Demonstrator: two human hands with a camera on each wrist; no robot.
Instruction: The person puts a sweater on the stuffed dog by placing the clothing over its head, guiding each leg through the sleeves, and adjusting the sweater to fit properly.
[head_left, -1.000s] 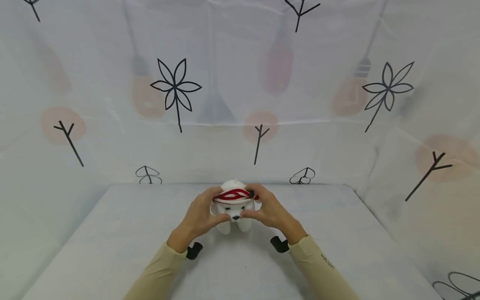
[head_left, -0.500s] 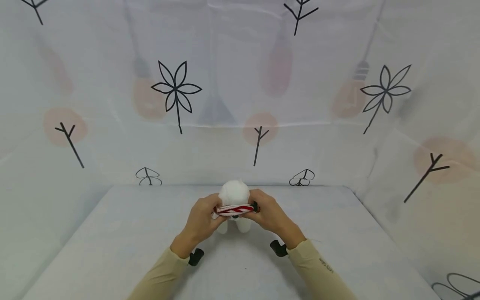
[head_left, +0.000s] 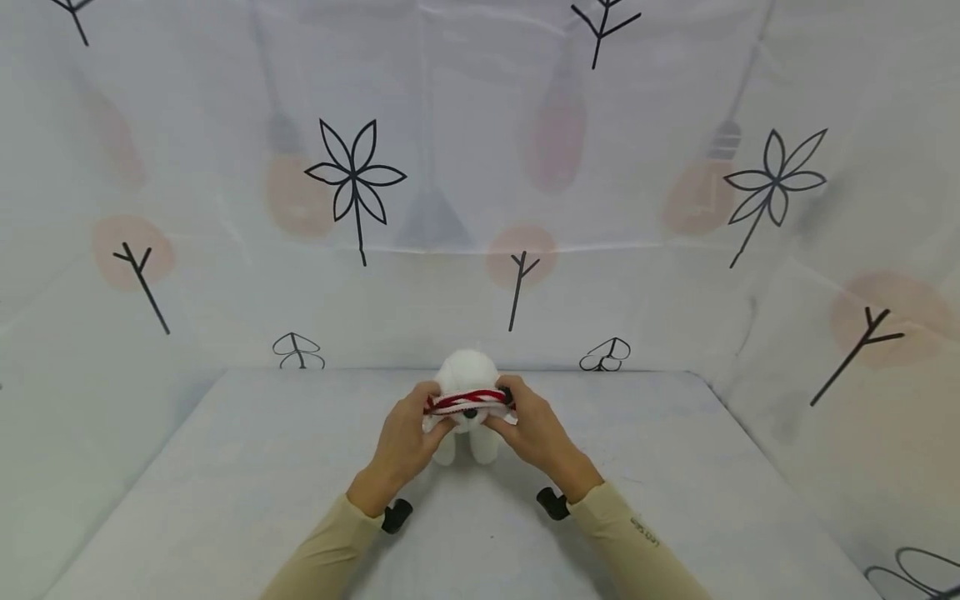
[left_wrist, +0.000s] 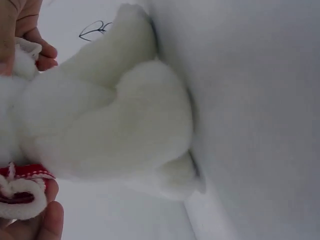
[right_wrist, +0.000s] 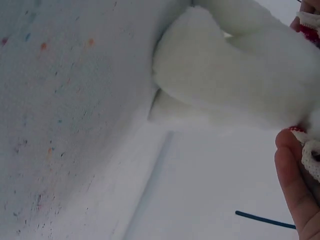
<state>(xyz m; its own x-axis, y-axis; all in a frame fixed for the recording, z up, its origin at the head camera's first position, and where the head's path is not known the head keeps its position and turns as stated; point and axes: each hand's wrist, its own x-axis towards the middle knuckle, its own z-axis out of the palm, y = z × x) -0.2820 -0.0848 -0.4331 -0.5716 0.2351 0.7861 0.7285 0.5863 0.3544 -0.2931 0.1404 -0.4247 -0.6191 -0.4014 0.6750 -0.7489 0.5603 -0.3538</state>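
Red-and-white band [head_left: 468,402] runs crosswise on white plush toy [head_left: 467,372], just above toy's nose [head_left: 470,413]; left hand [head_left: 403,432] and right hand [head_left: 542,430] pinch opposite ends, about equally near.

A plain beige left sleeve [head_left: 322,550] at seven o'clock, a beige right sleeve [head_left: 633,554] at five with dark lettering [head_left: 645,532] (too blurred to read), stubby black wrist cameras [head_left: 397,516]

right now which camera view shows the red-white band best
The head view: it shows the band crossing the plush toy just above its nose, between the left hand and right hand. The left wrist view catches only bits at its left edge, the right wrist view only bits at its right edge.
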